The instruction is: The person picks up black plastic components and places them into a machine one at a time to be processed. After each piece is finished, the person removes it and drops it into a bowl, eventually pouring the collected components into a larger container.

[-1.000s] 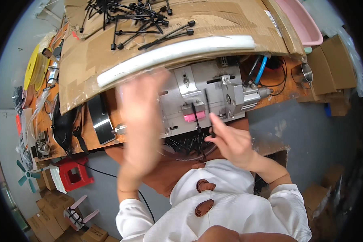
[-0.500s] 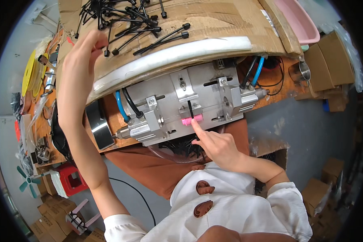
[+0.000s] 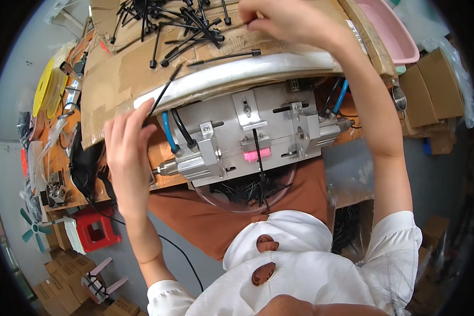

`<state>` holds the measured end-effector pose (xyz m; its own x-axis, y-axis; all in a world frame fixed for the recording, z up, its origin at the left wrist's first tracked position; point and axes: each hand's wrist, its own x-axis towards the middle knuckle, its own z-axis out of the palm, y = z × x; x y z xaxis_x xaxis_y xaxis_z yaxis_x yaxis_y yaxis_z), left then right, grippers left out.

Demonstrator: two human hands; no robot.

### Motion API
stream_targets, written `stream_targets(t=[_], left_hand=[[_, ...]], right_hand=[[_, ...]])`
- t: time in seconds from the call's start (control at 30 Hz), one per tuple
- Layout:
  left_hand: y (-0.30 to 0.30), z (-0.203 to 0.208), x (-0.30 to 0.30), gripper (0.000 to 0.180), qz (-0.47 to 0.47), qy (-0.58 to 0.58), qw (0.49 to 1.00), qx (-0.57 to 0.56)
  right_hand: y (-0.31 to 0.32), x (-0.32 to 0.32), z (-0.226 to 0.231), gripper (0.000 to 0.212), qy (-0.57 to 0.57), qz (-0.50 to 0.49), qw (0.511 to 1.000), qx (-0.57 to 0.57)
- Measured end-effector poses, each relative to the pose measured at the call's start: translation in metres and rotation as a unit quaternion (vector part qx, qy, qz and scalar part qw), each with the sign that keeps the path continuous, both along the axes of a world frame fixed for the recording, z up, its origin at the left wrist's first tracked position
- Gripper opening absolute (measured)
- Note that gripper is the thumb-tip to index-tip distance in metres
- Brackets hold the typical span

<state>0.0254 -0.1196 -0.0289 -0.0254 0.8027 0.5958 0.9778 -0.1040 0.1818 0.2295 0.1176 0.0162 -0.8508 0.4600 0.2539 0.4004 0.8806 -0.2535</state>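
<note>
A slender black rod (image 3: 165, 89) is held by the left hand (image 3: 127, 152) between the thumb and the forefinger, the tips being brought close together on its lower end, and it is slanted up and to the right so that the white strip (image 3: 237, 72) is crossed by it in the view. The right hand (image 3: 282, 18) is held above the cardboard sheet (image 3: 300, 39), to the right of the pile of black rods (image 3: 195, 23); its fingers are curled inward, and whether anything is gripped by them cannot be told. Between the two forearms, a metal fixture (image 3: 229, 126) is set at the near edge of the orange-brown table (image 3: 168, 181). A second black rod (image 3: 261, 171) is seen at the middle of the fixture, its upper end at the central bracket (image 3: 246, 108), its length passed across a pink cylinder (image 3: 257, 154) and reaching down over the clear bowl (image 3: 200, 196), in which many more black pieces (image 3: 234, 190) are heaped. On the left part of the fixture, a blue hose (image 3: 169, 134) and a black hose (image 3: 183, 128) are attached side by side. A single dark rod (image 3: 224, 57) is laid nearly level on the cardboard, just beyond the white strip. At the far right, a pink basin (image 3: 412, 52) is placed beside the cardboard
</note>
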Motion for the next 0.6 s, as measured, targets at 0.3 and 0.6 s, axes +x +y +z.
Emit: stream_targets(t=[0.3,0.6], left_hand=[[-0.055,-0.085,0.133,0.071,-0.066,-0.066,0.993,-0.069],[-0.045,-0.100,0.156,0.071,-0.016,-0.071,0.990,-0.118]], right_hand=[[-0.056,0.054,0.014,0.016,0.362,-0.106,0.876,-0.301],[-0.121,0.080,-0.008,0.011,0.449,-0.114,0.859,-0.216]])
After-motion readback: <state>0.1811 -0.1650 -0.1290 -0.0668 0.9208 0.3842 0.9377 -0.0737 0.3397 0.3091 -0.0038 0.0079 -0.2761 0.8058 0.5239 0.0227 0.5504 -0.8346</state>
